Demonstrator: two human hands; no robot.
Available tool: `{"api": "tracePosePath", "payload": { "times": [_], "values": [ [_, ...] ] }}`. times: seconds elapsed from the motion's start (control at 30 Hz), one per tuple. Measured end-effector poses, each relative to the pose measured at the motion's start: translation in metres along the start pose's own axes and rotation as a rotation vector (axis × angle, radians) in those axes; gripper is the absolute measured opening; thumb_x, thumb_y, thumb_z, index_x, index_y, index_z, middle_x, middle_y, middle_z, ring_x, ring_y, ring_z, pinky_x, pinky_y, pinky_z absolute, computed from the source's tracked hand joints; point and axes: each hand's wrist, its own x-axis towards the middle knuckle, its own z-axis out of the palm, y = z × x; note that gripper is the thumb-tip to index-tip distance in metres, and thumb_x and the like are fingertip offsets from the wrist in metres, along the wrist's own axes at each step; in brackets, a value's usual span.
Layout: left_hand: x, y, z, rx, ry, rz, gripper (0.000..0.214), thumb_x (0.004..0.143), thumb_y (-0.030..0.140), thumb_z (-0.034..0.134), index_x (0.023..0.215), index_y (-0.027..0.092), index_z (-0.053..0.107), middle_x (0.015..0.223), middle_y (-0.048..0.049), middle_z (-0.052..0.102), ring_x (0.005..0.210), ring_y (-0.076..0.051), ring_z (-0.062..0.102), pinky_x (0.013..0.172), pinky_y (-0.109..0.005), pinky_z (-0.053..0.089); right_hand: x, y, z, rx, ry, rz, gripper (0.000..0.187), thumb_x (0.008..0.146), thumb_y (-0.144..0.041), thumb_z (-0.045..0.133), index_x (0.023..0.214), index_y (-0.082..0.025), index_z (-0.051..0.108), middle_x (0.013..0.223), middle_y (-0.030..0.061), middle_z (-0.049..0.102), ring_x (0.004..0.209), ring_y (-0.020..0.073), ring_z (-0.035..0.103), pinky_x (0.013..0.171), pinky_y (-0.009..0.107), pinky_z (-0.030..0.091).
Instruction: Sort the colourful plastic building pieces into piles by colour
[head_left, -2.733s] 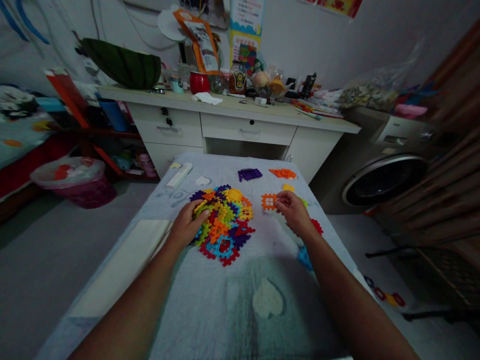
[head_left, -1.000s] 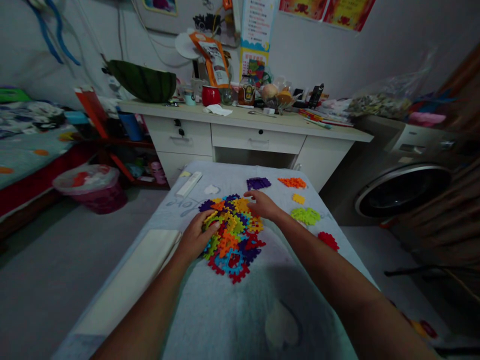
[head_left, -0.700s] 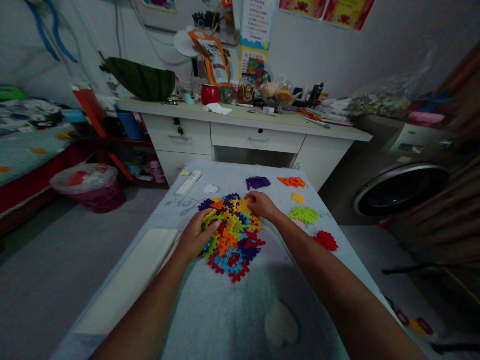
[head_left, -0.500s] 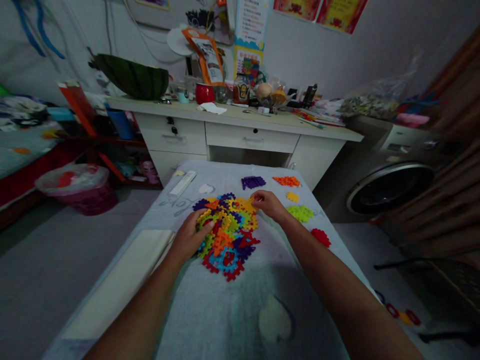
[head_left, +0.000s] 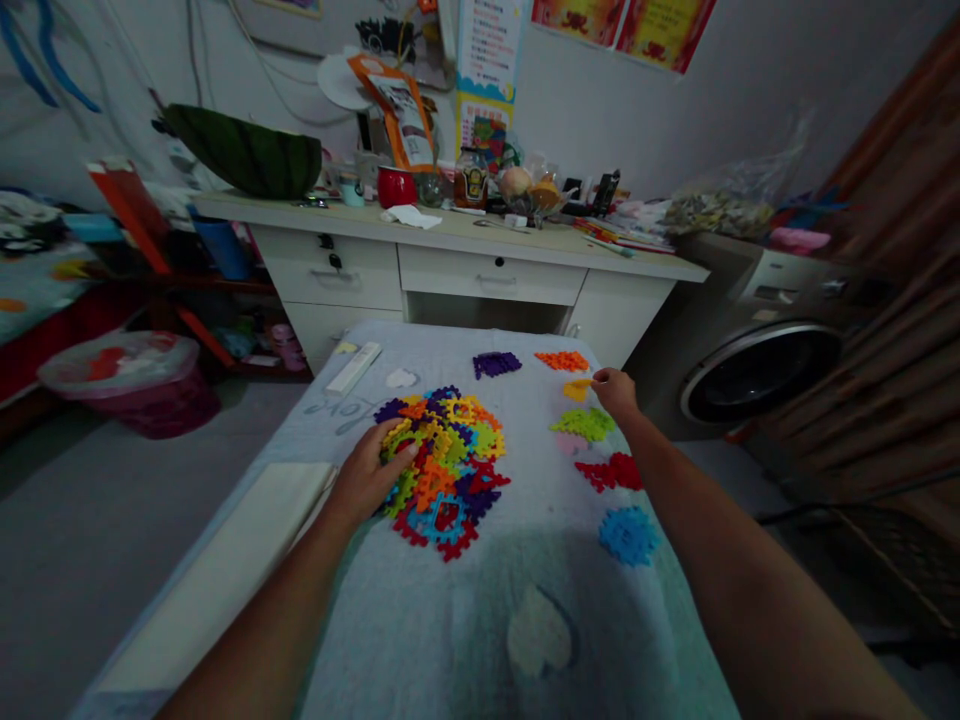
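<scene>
A mixed heap of toothed plastic building pieces (head_left: 435,455) in several colours lies on the cloth-covered table. My left hand (head_left: 371,470) rests on the heap's left side, fingers stretched out and thumb apart. At the far right of the table, my right hand (head_left: 616,391) pinches a yellow toothed piece (head_left: 579,388), just above the cloth or touching it; I cannot tell which. Single-colour groups sit around that hand: orange pieces (head_left: 562,361) behind, lime-green pieces (head_left: 583,424) in front, then red pieces (head_left: 611,472) and blue pieces (head_left: 628,535) closer to me. Purple pieces (head_left: 496,364) lie farther left.
A white remote-like strip (head_left: 354,369) and a folded white slab (head_left: 225,570) lie along the table's left side. Beyond stands a white desk (head_left: 495,270) with a watermelon piece (head_left: 244,150) and jars. A washing machine (head_left: 757,340) is at right, a pink bin (head_left: 131,385) at left.
My right hand has moved right, from the heap's far edge to the yellow spot among the sorted groups, carrying a yellow piece. My left hand stays on the heap. The view has shifted slightly.
</scene>
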Motion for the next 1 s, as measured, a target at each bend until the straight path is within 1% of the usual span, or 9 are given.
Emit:
{"api": "tracePosePath", "payload": {
  "times": [0.2,0.3,0.4,0.5,0.57,0.7,0.77,0.87,1.0],
  "values": [
    [0.0,0.0,0.001,-0.01,0.006,-0.006,0.056,0.082,0.059,0.056,0.123,0.021,0.056,0.125,-0.0095,0.062,0.117,-0.028,0.058,0.103,-0.043,0.044,-0.008,0.009,0.0,-0.072,-0.141,-0.043,0.029,0.071,-0.001,0.055,0.089,-0.014,0.075,0.1,0.0139,0.074,0.095,0.0248,0.069,0.089,0.034,0.051],
    [0.0,-0.001,0.001,-0.004,0.006,-0.014,0.056,0.082,0.059,0.056,0.123,0.021,0.056,0.125,-0.0097,0.062,0.117,-0.028,0.058,0.103,-0.042,0.044,-0.011,0.01,-0.001,-0.084,-0.171,-0.045,0.028,0.071,-0.001,0.057,0.089,-0.013,0.075,0.102,0.016,0.073,0.097,0.0263,0.069,0.091,0.036,0.051],
    [0.0,-0.001,0.002,-0.006,0.008,-0.014,0.055,0.082,0.058,0.056,0.123,0.022,0.056,0.125,-0.0096,0.063,0.117,-0.028,0.059,0.103,-0.043,0.044,-0.014,0.003,-0.002,-0.082,-0.179,-0.048,0.032,0.074,-0.003,0.056,0.099,-0.013,0.074,0.109,0.0157,0.072,0.102,0.0264,0.068,0.094,0.037,0.05],
    [-0.001,0.001,0.002,-0.018,0.022,-0.013,0.055,0.081,0.058,0.057,0.122,0.021,0.057,0.124,-0.0099,0.063,0.117,-0.028,0.059,0.103,-0.044,0.044,-0.027,-0.019,-0.002,-0.027,-0.153,-0.096,0.037,0.079,-0.007,0.053,0.11,-0.014,0.07,0.122,0.0145,0.068,0.113,0.0248,0.064,0.099,0.037,0.048],
    [-0.001,0.002,0.002,-0.022,0.032,-0.012,0.054,0.08,0.057,0.058,0.12,0.021,0.058,0.124,-0.0098,0.064,0.117,-0.029,0.059,0.103,-0.044,0.044,-0.043,-0.043,-0.002,0.063,-0.182,-0.188,0.035,0.082,-0.01,0.053,0.111,-0.015,0.07,0.122,0.013,0.068,0.112,0.0227,0.063,0.1,0.036,0.047],
    [-0.001,0.002,0.002,-0.03,0.038,0.002,0.052,0.078,0.054,0.059,0.119,0.022,0.059,0.123,-0.0093,0.064,0.117,-0.028,0.059,0.104,-0.044,0.043,-0.094,-0.095,0.006,0.316,-0.415,-0.414,0.026,0.084,-0.018,0.058,0.108,-0.018,0.07,0.11,0.0083,0.072,0.098,0.0186,0.067,0.092,0.033,0.05],
    [0.0,0.001,0.002,-0.028,0.032,0.009,0.052,0.078,0.053,0.06,0.119,0.022,0.058,0.123,-0.0092,0.063,0.117,-0.028,0.058,0.105,-0.044,0.043,-0.121,-0.116,0.013,0.376,-0.498,-0.497,0.023,0.085,-0.02,0.058,0.105,-0.018,0.07,0.106,0.0072,0.072,0.096,0.0185,0.066,0.089,0.033,0.05],
    [0.0,0.0,0.001,-0.017,0.023,0.014,0.051,0.08,0.051,0.06,0.121,0.021,0.057,0.124,-0.01,0.062,0.117,-0.028,0.058,0.104,-0.045,0.043,-0.15,-0.135,0.026,0.353,-0.465,-0.57,0.024,0.084,-0.02,0.061,0.106,-0.017,0.069,0.106,0.0092,0.069,0.099,0.0206,0.063,0.093,0.036,0.047],
    [0.0,0.002,0.0,0.0,0.007,0.029,0.051,0.082,0.051,0.059,0.123,0.021,0.056,0.125,-0.0108,0.062,0.118,-0.028,0.058,0.104,-0.045,0.043,-0.169,-0.146,0.04,0.306,-0.35,-0.646,0.04,0.079,-0.026,0.07,0.117,-0.019,0.064,0.11,0.01,0.064,0.104,0.0234,0.056,0.095,0.04,0.042]
  ]
}}
